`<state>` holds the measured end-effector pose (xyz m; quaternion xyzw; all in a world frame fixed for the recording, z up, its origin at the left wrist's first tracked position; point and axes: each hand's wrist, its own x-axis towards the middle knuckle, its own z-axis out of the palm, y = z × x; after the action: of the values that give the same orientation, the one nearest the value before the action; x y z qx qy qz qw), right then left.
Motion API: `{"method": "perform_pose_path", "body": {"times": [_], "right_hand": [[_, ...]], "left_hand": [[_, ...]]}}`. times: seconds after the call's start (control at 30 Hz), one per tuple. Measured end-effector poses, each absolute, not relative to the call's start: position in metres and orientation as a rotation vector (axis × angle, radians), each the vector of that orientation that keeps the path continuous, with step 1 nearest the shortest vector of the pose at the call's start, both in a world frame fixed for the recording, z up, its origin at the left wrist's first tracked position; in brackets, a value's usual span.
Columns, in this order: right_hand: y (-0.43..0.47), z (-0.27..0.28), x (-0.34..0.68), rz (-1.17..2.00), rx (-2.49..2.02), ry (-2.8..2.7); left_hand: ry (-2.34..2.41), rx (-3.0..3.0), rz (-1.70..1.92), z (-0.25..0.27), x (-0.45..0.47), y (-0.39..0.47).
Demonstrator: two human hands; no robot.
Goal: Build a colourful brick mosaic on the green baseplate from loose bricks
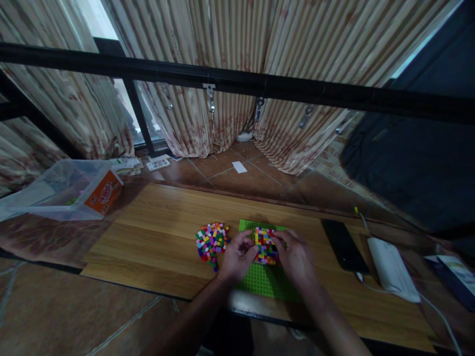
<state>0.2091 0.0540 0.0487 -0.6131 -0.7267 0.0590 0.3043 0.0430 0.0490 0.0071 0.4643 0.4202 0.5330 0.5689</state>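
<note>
A green studded baseplate (pixel 263 282) lies on the wooden tabletop, with a block of multicoloured toy bricks (pixel 265 245) on it. My left hand (pixel 238 256) is at the block's left side, its fingers curled but apart and its thumb by the block's edge. My right hand (pixel 297 257) reaches over the block's right side. Its fingertips are pinched together at the upper right of the bricks; whatever they hold is too small and hidden to make out. Left of my left hand lies a loose pile of small coloured bricks (pixel 212 241).
On the wooden board (pixel 156 227), a black phone (pixel 344 244) with a cable lies at right, beside a white power bank (pixel 393 267). A clear plastic bin (pixel 74 173) with an orange label stands at far left. A black rail (pixel 237 81) crosses before striped curtains (pixel 230 39).
</note>
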Motion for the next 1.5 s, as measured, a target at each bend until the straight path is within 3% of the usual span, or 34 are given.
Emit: {"method": "perform_pose_path", "body": {"times": [1.5], "right_hand": [[0.052,0.029,0.198,0.070,-1.563,-1.982]], "left_hand": [[1.040,1.174,1.264,0.000,0.046,0.049]]}}
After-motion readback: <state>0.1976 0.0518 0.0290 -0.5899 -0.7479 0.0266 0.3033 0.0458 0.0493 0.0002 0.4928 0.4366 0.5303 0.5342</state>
